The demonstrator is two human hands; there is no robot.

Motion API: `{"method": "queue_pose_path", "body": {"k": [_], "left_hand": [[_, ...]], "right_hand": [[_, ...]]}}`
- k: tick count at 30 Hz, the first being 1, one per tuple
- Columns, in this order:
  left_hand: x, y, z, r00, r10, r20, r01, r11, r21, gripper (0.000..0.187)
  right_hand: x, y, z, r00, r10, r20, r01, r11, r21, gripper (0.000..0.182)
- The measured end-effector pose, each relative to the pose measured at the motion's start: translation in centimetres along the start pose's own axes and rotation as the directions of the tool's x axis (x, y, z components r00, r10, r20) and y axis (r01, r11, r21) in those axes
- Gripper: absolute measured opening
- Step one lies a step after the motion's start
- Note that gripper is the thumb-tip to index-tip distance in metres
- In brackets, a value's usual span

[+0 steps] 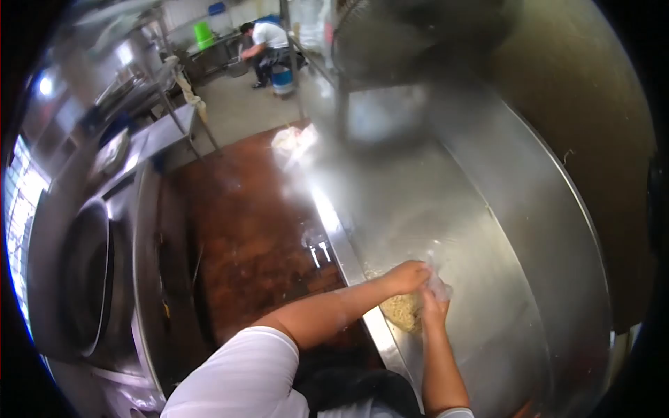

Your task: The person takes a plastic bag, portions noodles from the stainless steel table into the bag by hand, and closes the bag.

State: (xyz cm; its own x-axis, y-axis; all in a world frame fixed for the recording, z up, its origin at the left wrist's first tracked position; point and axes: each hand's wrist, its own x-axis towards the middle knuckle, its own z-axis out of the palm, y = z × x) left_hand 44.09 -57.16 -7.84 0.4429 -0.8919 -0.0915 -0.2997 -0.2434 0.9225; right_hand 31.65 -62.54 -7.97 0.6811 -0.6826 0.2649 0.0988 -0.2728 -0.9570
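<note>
Both my hands meet over a steel counter point(488, 334), near its left edge. My left hand point(410, 276) has its fingers closed on a thin, clear plastic bag point(437, 284). Close against it, my right hand point(435, 306) also grips the bag, with its fingers folded round the plastic. Just below my hands, a pale yellowish clump of food point(401, 313), perhaps noodles, lies at the counter's edge, partly hidden by my right hand and wrist. Whether the clump is inside plastic is too blurred to tell.
A large wok point(90, 275) stands at the left. Wet reddish floor point(237, 230) lies between it and the counter. A white bundle point(293, 143) rests at the counter's far end. In the background a person point(268, 38) sits bent over near a green container point(203, 35).
</note>
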Motion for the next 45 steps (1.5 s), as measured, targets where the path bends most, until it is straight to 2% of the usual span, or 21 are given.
{"method": "queue_pose_path", "body": {"k": [1,2,4,5,7,8,12,15,19,21,25,30,31,32,35,37,38,39,40,43,45], "left_hand": [[-0.5,1.3,-0.9,0.984,0.167,0.061,-0.155,0.973,-0.172,0.032],[-0.6,2.1,-1.6,0.986,0.155,0.060,-0.144,0.976,-0.165,0.032],[-1.5,4.3,-2.9,0.971,0.151,0.188,-0.192,0.955,0.226,0.037],[-2.4,3.5,-2.1,0.970,0.158,0.182,-0.198,0.953,0.231,0.037],[-4.7,1.1,0.6,0.891,0.443,-0.098,-0.272,0.694,0.667,0.041],[-4.8,1.5,1.1,0.896,0.412,-0.168,-0.199,0.708,0.677,0.045],[-4.7,-0.3,1.8,0.993,0.119,0.028,-0.105,0.718,0.688,0.047],[-4.4,-2.9,3.6,0.923,0.385,0.001,-0.286,0.685,0.670,0.044],[-3.9,-1.6,4.9,0.917,0.381,0.116,-0.348,0.624,0.699,0.043],[-3.9,-1.2,5.0,0.943,0.317,0.104,-0.292,0.634,0.717,0.042],[-3.8,-0.4,5.3,0.954,0.268,0.131,-0.283,0.672,0.684,0.041],[-8.4,3.0,0.7,0.872,0.483,0.077,-0.435,0.695,0.573,0.040],[-8.6,1.0,0.8,0.981,0.139,0.138,-0.177,0.930,0.321,0.029],[-8.9,0.3,1.1,0.935,-0.216,0.281,0.199,0.976,0.090,0.022],[-8.3,2.0,2.0,0.859,-0.382,0.340,0.464,0.863,-0.200,0.017],[-7.9,3.5,2.1,0.791,-0.446,0.419,0.584,0.755,-0.298,0.018],[-7.8,3.7,1.4,0.942,-0.194,0.274,0.145,0.971,0.189,0.010],[-7.5,3.8,1.2,0.947,0.153,0.281,-0.304,0.708,0.638,0.006],[-7.3,4.1,1.7,0.850,0.453,0.268,-0.503,0.548,0.668,0.013],[-6.3,3.2,3.0,0.744,0.625,0.235,-0.615,0.505,0.605,0.011],[-5.4,1.8,3.7,0.750,0.627,0.209,-0.611,0.537,0.582,0.013]], "right_hand": [[0.5,-1.4,0.3,1.000,0.000,0.009,0.000,1.000,0.008,0.025],[1.3,-1.8,0.8,0.974,0.226,-0.012,-0.211,0.928,0.306,0.023],[1.8,-1.2,0.1,0.855,0.510,0.091,-0.435,0.612,0.660,0.019],[2.4,-0.3,-0.6,0.861,0.500,0.092,-0.429,0.616,0.660,0.019],[3.1,0.6,-1.5,0.858,0.440,0.265,-0.381,0.200,0.903,0.023],[3.3,-1.9,-0.5,0.761,0.635,0.133,-0.366,0.250,0.896,0.031],[0.5,-3.1,1.8,0.699,0.711,-0.077,-0.403,0.480,0.779,0.012],[-3.1,-2.5,0.0,0.795,0.606,-0.005,-0.490,0.648,0.583,0.014],[-4.4,-4.8,-2.2,0.723,0.684,-0.094,-0.563,0.663,0.493,0.026],[-5.4,-3.8,-3.1,0.957,0.218,-0.191,-0.258,0.941,-0.221,0.037],[-7.5,-2.3,-5.6,0.921,0.360,0.147,-0.147,0.672,-0.726,0.029],[-6.9,-1.6,-6.4,0.676,0.691,0.255,-0.683,0.718,-0.136,0.033],[-6.8,-2.4,-5.9,0.647,0.708,0.282,-0.717,0.691,-0.090,0.035],[-6.9,-2.7,-4.8,0.655,0.663,0.363,-0.682,0.725,-0.093,0.035],[-6.0,-7.3,-2.5,0.610,0.579,0.541,-0.348,0.809,-0.473,0.035],[-7.2,-7.0,-3.4,0.642,0.499,0.582,-0.227,0.849,-0.477,0.036],[-7.9,-5.5,-3.9,0.753,0.392,0.529,-0.098,0.861,-0.499,0.037],[-8.3,-3.8,-4.5,0.837,0.263,0.481,0.041,0.845,-0.533,0.038],[-8.2,-2.5,-5.0,0.840,0.262,0.474,0.041,0.842,-0.538,0.038],[-7.5,0.9,-4.6,0.905,0.267,0.330,-0.096,0.886,-0.454,0.035],[-7.5,2.4,-3.1,0.786,0.618,-0.022,-0.576,0.743,0.340,0.026]]}}
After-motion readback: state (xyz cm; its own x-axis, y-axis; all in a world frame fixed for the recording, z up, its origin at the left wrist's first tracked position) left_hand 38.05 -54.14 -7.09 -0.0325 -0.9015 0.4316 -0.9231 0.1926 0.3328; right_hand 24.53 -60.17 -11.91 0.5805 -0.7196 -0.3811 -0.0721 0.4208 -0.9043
